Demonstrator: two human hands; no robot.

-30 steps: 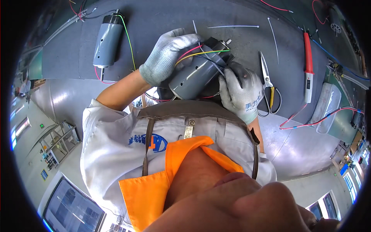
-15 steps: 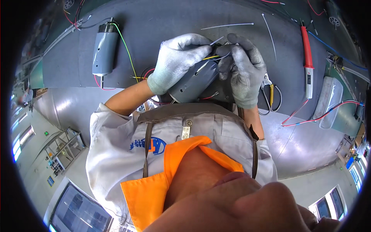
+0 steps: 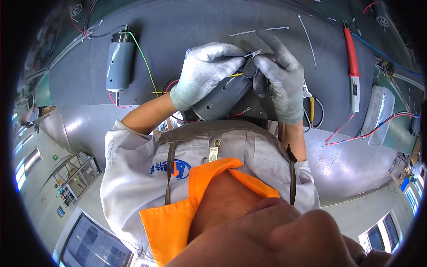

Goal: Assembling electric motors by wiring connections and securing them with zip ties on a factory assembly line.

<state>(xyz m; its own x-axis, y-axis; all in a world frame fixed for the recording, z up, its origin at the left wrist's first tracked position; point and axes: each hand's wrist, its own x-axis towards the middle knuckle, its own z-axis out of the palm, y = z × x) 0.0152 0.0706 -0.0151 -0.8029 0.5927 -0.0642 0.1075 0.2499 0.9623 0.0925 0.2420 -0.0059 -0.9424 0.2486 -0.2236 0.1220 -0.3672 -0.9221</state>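
Both my hands wear white-grey work gloves and meet over the far end of a grey cylindrical motor (image 3: pixel 223 95) lying tilted close to my apron. My left hand (image 3: pixel 207 73) is closed, pinching a white cable tie (image 3: pixel 253 53) beside the motor's end. A yellow wire (image 3: pixel 235 75) runs below those fingertips. My right hand (image 3: pixel 282 78) has its thumb beside the tie and the motor's dark end. Its forefinger is raised away from the thumb and blurred, so this hand is open. The tie's far side is partly hidden by fingers.
At left lies a second grey motor (image 3: pixel 120 62) with a green wire (image 3: pixel 144 55). Loose cable ties (image 3: pixel 307 40) rest beyond my hands. Yellow-handled scissors (image 3: pixel 312 111) are by my right wrist. Further right are a red-handled tool (image 3: pixel 351 55) with a cord and a clear tray (image 3: pixel 381 113).
My right forefinger has lifted off the thumb, and the hand has opened at the tie. My left hand keeps its pinch almost in place.
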